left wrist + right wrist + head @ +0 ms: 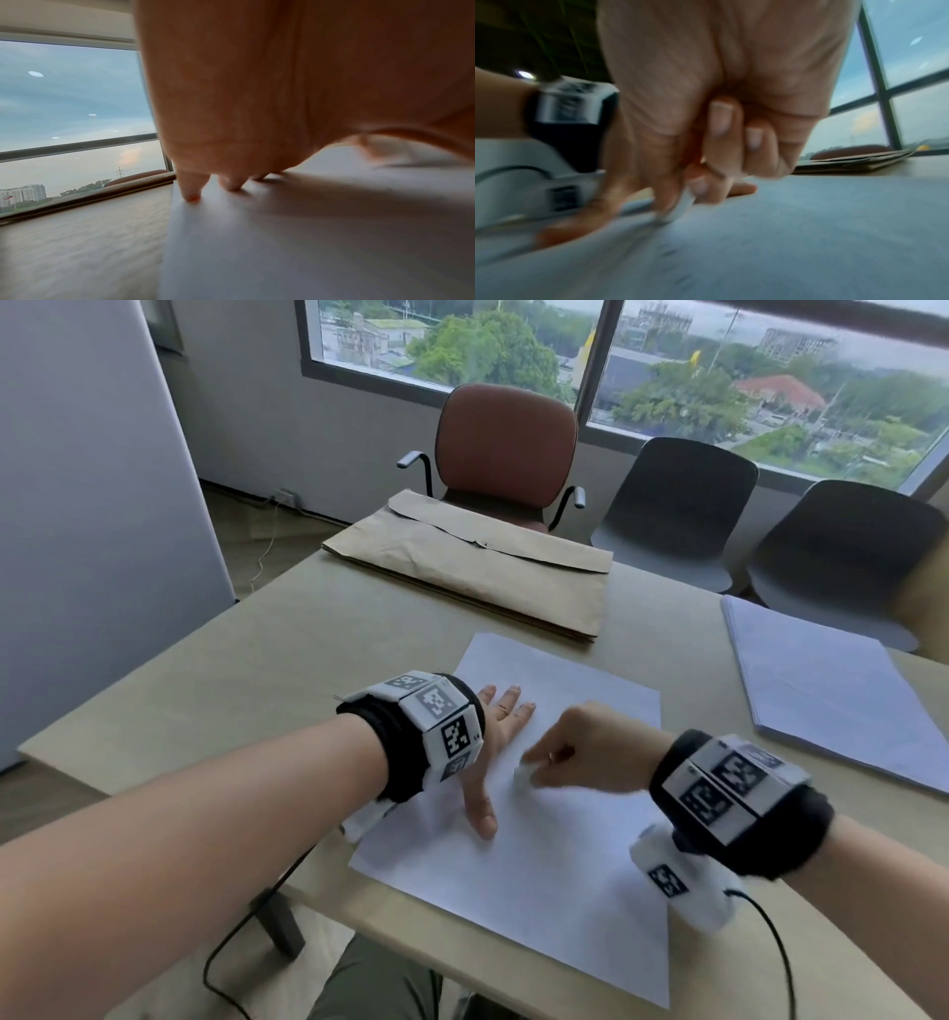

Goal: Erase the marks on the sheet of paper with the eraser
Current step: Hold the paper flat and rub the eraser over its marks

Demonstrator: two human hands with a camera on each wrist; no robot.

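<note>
pale wood worktop [246, 660] under a wide window [719, 377] carries the sheet of paper [554, 891]. left hand [493, 742] lies flat on it, fingers straight and spread. right hand [580, 752] curls round the white eraser [521, 778], its tip touching the sheet beside the left thumb. brown envelope [477, 567] lies beyond.

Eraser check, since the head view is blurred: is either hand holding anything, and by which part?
The right hand pinches the eraser by its upper end; the left hand holds nothing.
</note>
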